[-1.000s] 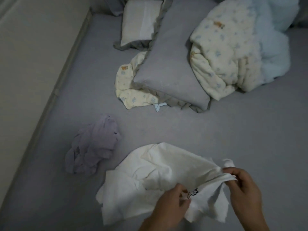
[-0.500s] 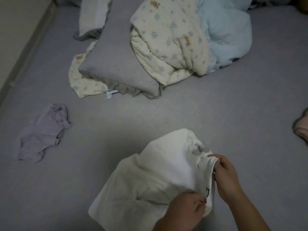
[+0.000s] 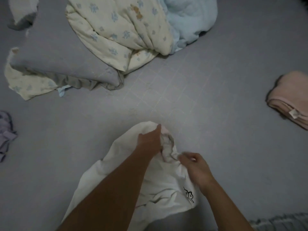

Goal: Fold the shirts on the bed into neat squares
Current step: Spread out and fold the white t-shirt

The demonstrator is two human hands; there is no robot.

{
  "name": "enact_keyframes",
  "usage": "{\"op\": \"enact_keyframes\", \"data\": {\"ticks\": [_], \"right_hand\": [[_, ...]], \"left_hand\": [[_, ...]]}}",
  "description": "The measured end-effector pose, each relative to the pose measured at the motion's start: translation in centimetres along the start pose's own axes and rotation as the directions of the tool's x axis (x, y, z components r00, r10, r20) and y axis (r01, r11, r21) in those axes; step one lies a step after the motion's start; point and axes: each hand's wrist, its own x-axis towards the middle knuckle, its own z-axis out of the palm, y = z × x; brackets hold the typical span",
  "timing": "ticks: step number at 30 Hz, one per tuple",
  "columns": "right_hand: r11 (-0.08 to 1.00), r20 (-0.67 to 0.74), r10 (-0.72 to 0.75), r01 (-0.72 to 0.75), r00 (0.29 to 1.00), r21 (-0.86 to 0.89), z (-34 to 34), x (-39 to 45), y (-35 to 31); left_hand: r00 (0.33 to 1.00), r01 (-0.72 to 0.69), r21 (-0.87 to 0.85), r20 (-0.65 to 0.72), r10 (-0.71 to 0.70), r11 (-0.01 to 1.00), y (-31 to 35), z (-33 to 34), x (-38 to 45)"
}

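Observation:
A white shirt (image 3: 106, 170) with a small black print lies crumpled on the grey bed (image 3: 216, 130) at the bottom centre. My left hand (image 3: 150, 141) reaches forward across the shirt and grips bunched cloth near its far end. My right hand (image 3: 195, 167) pinches the gathered edge just to the right of that. A crumpled lilac shirt (image 3: 5, 130) sits at the left edge, apart from both hands. A folded pink garment (image 3: 291, 97) lies at the right edge.
A cream printed quilt (image 3: 120, 30) and a pale blue blanket (image 3: 188, 19) are heaped at the top. A grey pillow (image 3: 58, 64) lies at the upper left. Grey ruffled fabric (image 3: 280, 222) shows at the bottom right corner.
The view has swung to the right, bringing the pink garment in. My left hand has reached forward from the near edge of the white shirt to its far end. The right hand has stayed on the bunched edge.

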Motion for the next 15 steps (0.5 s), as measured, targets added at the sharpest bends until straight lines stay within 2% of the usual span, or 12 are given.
{"op": "enact_keyframes", "data": {"ticks": [3,5,8,11,12,14,15], "right_hand": [[0.953,0.150,0.017,0.029,0.989,-0.303,0.3,-0.7,-0.2],[0.889,0.136,-0.036,0.094,0.990,-0.449,0.5,-1.6,-0.3],[0.847,0.037,-0.183,0.176,0.982,-0.501,0.2,-3.1,-0.4],[0.854,-0.112,-0.335,0.252,0.935,-0.455,-0.7,-5.4,-1.5],[0.860,-0.142,-0.358,0.267,0.923,-0.434,-1.0,-6.3,-1.9],[0.867,-0.175,-0.387,0.293,0.905,-0.403,-1.7,-8.1,-3.4],[0.863,-0.177,-0.405,0.311,0.897,-0.397,-2.0,-9.0,-4.4]], "left_hand": [[0.999,0.041,0.047,-0.008,-0.041,0.998,-3.0,2.0,-3.1],[0.996,0.075,-0.069,-0.037,-0.077,0.995,-4.7,2.5,-5.2],[0.964,0.152,-0.234,-0.180,-0.196,0.960,-6.3,1.9,-7.5],[0.873,0.241,-0.376,-0.318,-0.370,0.894,-7.6,0.2,-9.6],[0.857,0.283,-0.354,-0.325,-0.401,0.891,-8.2,-0.4,-10.6],[0.899,0.377,-0.072,-0.211,-0.383,0.924,-9.5,-1.8,-12.9],[0.920,0.376,0.084,-0.149,-0.361,0.923,-10.1,-2.3,-14.2]]}}
